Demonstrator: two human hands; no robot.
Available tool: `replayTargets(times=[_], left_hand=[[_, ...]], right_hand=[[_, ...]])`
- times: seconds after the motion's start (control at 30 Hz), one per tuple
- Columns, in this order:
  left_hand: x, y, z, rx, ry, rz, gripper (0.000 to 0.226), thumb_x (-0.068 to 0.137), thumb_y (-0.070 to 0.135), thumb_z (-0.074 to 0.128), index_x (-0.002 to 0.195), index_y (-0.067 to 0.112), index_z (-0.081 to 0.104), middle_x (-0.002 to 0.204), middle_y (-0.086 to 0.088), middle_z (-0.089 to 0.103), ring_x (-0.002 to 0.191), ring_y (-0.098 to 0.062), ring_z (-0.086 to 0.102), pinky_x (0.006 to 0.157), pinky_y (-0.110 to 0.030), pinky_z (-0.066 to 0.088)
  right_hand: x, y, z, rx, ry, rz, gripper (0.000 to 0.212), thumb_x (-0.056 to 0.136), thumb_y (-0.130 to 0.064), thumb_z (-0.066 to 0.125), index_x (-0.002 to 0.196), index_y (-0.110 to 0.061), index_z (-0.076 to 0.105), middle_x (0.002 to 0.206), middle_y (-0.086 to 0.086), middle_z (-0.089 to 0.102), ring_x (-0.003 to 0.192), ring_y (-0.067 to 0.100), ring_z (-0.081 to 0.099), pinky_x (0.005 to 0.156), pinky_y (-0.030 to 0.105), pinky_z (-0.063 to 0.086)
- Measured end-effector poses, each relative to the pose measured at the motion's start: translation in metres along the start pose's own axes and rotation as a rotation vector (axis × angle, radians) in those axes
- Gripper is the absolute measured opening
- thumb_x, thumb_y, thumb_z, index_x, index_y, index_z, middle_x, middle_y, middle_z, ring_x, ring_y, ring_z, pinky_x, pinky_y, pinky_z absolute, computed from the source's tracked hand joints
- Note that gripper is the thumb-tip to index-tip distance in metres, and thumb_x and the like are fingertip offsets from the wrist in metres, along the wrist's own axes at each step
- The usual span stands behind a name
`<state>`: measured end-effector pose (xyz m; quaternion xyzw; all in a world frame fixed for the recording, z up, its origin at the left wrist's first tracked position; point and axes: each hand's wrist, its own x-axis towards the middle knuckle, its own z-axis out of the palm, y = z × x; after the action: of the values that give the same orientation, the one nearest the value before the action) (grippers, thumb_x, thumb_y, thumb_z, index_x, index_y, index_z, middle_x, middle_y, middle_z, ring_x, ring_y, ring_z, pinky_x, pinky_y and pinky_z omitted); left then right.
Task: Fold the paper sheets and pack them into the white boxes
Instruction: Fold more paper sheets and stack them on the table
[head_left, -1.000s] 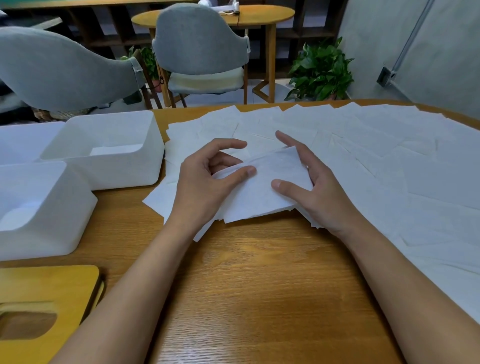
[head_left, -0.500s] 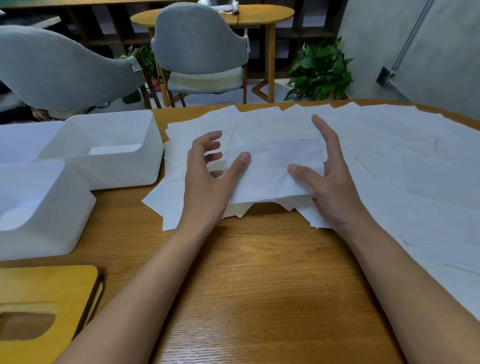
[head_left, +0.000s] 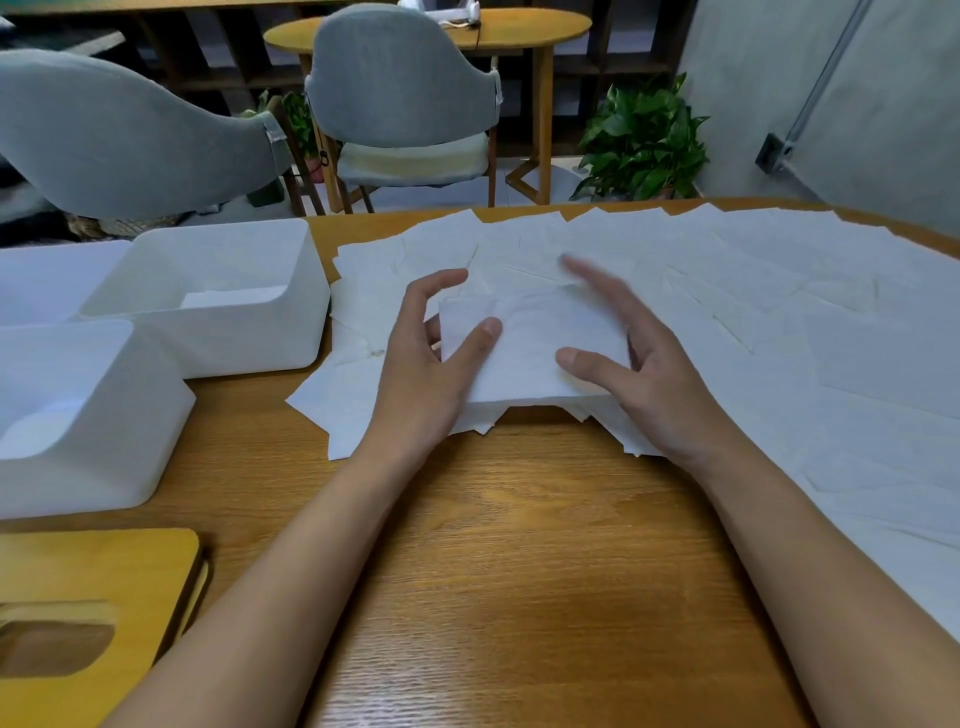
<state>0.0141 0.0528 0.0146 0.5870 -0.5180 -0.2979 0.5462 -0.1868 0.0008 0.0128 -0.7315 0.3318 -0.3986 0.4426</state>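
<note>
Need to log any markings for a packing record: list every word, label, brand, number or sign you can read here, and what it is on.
No text can be read anywhere in this view.
Folded paper sheet: blank.
Loose paper sheets: blank.
Far white box: no label or brand.
Near white box: no label or brand.
Wooden lid: unmarked.
Grey wall fitting: too small to tell.

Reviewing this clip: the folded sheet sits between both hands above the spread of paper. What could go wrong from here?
1. The folded sheet seems lightly held: the left hand has its thumb on top, and the right hand has straight, blurred fingers. The fold may spring open.
2. It lies over the loose sheets, so lifting it could drag some along.
3. The far white box seems to hold paper already, so a careless drop could land skewed.
</note>
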Motion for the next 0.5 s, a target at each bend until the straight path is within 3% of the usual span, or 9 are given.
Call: replayTargets(times=[0.1,0.17,0.27,0.33,0.4,0.5], left_hand=[[0.001,-0.002,-0.001,-0.010,-0.001,0.008,0.050,0.099,0.026,0.073,0.142,0.030,0.049,0.100,0.034,0.067,0.094,0.015,0.065,0.071,-0.009,0.050],[0.003,-0.004,-0.005,0.107,0.008,0.050,0.048,0.096,0.033,0.076,0.136,0.032,0.048,0.100,0.017,0.066,0.088,0.006,0.064,0.070,-0.012,0.050],[0.011,-0.014,-0.016,0.445,-0.092,0.157,0.029,0.087,0.039,0.080,0.104,0.028,0.059,0.088,0.009,0.062,0.078,-0.010,0.058,0.066,-0.025,0.049],[0.014,-0.020,-0.022,0.609,-0.269,0.189,0.028,0.081,0.051,0.080,0.089,0.030,0.064,0.086,0.012,0.062,0.081,-0.007,0.057,0.069,-0.029,0.048],[0.014,-0.024,-0.024,0.720,-0.386,0.224,0.037,0.076,0.065,0.078,0.090,0.032,0.067,0.090,0.015,0.062,0.088,-0.004,0.056,0.074,-0.030,0.048],[0.015,-0.024,-0.022,0.763,-0.369,0.291,0.034,0.079,0.062,0.078,0.094,0.032,0.071,0.091,0.017,0.061,0.088,-0.002,0.055,0.074,-0.026,0.045]], right_hand=[[0.000,0.006,0.000,-0.010,0.013,0.053,0.036,0.099,-0.009,0.068,0.121,-0.035,0.078,0.130,-0.020,0.070,0.127,0.003,0.059,0.105,0.028,0.047],[0.001,0.008,-0.001,-0.010,0.102,0.085,0.034,0.098,-0.003,0.065,0.111,-0.029,0.082,0.119,-0.018,0.076,0.119,0.001,0.064,0.099,0.022,0.048],[0.003,0.012,-0.004,-0.003,0.189,0.120,0.032,0.099,-0.002,0.062,0.110,-0.025,0.082,0.114,-0.019,0.077,0.115,-0.005,0.065,0.094,0.011,0.048],[0.005,0.016,-0.006,-0.011,0.202,0.138,0.030,0.101,-0.005,0.063,0.112,-0.025,0.082,0.116,-0.019,0.077,0.117,-0.006,0.064,0.095,0.008,0.046],[0.006,0.018,-0.006,-0.029,0.208,0.150,0.029,0.101,-0.007,0.063,0.111,-0.026,0.082,0.116,-0.020,0.077,0.117,-0.008,0.063,0.094,0.005,0.044],[0.005,0.020,-0.004,-0.014,0.226,0.162,0.029,0.100,-0.008,0.063,0.108,-0.027,0.083,0.113,-0.020,0.077,0.115,-0.007,0.064,0.093,0.006,0.045]])
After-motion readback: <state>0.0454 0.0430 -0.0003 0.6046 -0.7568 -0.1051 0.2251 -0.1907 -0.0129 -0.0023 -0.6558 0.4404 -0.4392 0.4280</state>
